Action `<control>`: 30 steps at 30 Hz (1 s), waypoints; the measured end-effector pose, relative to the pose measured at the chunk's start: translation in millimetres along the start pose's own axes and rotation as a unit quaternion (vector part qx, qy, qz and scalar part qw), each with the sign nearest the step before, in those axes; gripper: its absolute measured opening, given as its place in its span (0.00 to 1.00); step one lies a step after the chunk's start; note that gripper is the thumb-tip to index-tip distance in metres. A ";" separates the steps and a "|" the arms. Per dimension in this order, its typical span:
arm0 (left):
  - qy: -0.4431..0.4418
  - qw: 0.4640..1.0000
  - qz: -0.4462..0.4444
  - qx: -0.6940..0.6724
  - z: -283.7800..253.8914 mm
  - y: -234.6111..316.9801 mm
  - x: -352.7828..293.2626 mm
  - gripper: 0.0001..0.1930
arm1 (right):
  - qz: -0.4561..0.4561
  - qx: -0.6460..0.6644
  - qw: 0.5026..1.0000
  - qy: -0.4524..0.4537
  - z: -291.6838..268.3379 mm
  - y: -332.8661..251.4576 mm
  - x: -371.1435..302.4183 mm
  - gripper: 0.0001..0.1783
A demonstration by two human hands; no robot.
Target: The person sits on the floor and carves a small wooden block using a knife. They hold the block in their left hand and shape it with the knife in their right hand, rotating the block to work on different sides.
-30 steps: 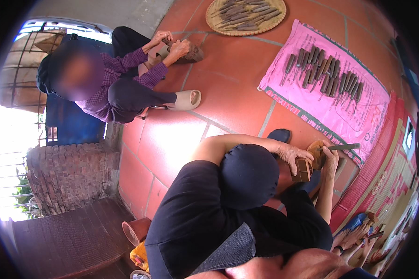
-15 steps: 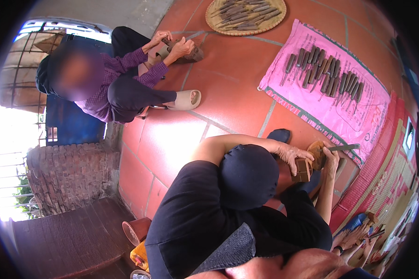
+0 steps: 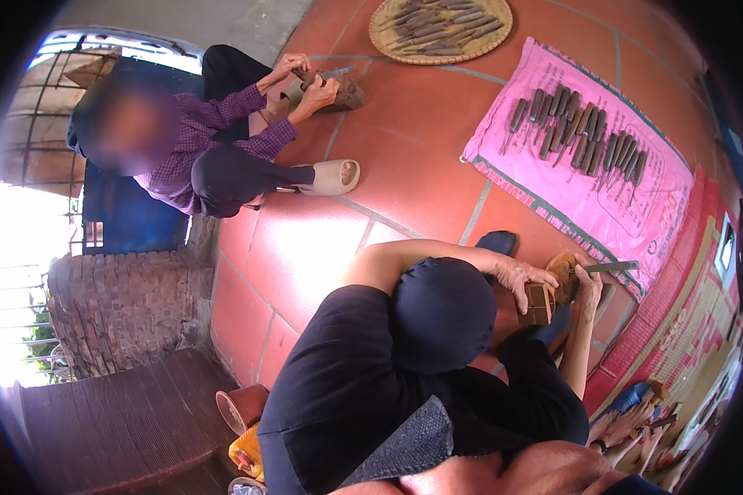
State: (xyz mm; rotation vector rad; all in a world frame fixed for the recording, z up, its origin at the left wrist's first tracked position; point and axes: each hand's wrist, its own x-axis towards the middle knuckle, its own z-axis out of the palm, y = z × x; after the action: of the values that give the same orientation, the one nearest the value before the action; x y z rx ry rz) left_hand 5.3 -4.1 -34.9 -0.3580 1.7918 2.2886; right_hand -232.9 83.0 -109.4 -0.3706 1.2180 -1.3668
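Note:
My left hand (image 3: 522, 280) is bent over a brown block (image 3: 541, 304) with lines across its face, its fingers pressing on the block. Just beside it, an orange-brown rounded piece (image 3: 563, 275) sits between my two hands; its kind is unclear. My right hand (image 3: 587, 290) is closed round a flat grey metal bar (image 3: 617, 266) that looks like a file. The bar sticks out to the right of the hand, and its other end lies close to the rounded piece. Whether they touch is too small to tell.
Several dark-handled tools (image 3: 582, 128) lie on a pink sack (image 3: 495, 148), with more on a round woven tray (image 3: 384, 48). A co-worker (image 3: 231, 148) squats at the left, hands on a dark block (image 3: 351, 93). Other people's limbs (image 3: 636, 425) show at the lower right, near a mat (image 3: 636, 355).
My hands hold nearly the same pose on the block and the metal bar. The co-worker's hands have shifted slightly, and a pale bluish strip now shows beside them.

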 end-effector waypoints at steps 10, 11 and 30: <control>-0.003 1.000 0.014 0.014 -0.7 -5.6 0.5 0.52 | -0.018 0.034 0.999 0.016 -8.5 7.1 -0.6 0.16; -0.006 1.000 0.006 -0.006 0.1 -5.1 -0.4 0.52 | -0.009 0.009 1.000 0.003 -5.0 2.5 -3.8 0.17; 0.000 0.999 0.025 0.039 -3.7 -4.6 3.7 0.53 | -0.033 0.091 0.995 0.027 -35.5 26.2 13.1 0.15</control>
State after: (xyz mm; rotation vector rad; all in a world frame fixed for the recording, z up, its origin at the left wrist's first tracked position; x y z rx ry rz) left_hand 3.5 -6.5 -41.1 -0.3019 1.9048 2.2433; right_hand -250.9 93.6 -150.4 -0.2482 1.1233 -1.5395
